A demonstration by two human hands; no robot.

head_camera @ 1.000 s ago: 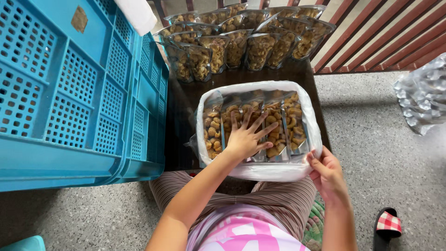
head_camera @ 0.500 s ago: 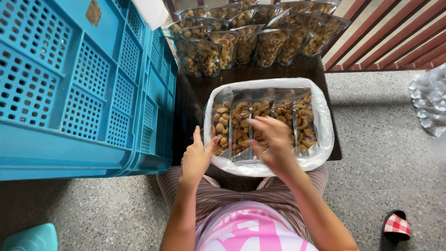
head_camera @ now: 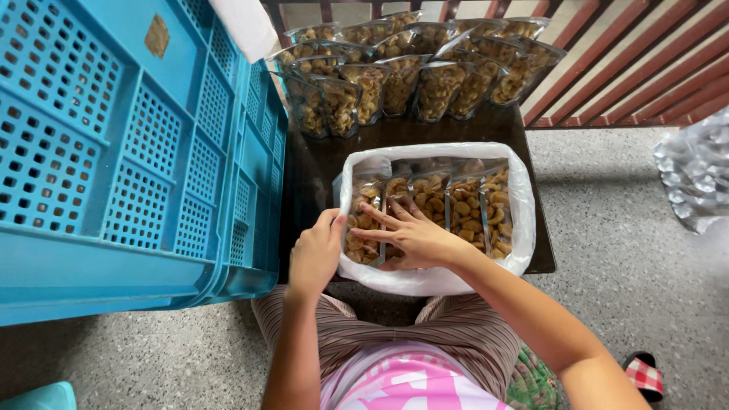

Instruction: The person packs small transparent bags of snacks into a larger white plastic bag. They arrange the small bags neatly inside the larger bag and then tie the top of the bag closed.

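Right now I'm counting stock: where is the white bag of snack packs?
In the head view, the white bag sits centre-right on the dark table, in front of the standing packs and right of the blue crate; both hands reach into it.

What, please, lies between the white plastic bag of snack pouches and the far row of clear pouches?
Only bare dark wooden table separates the white plastic bag from the far row of clear pouches, in the head view.

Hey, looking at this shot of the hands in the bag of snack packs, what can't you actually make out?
Head view only:
- Lower left packs in the white bag: covered by the right hand.
- Left hand: fingertips hidden at the bag edge.
- Blue crate: cut off by the left and top edges.
- Clear plastic bundle: cut off at right, contents unreadable.
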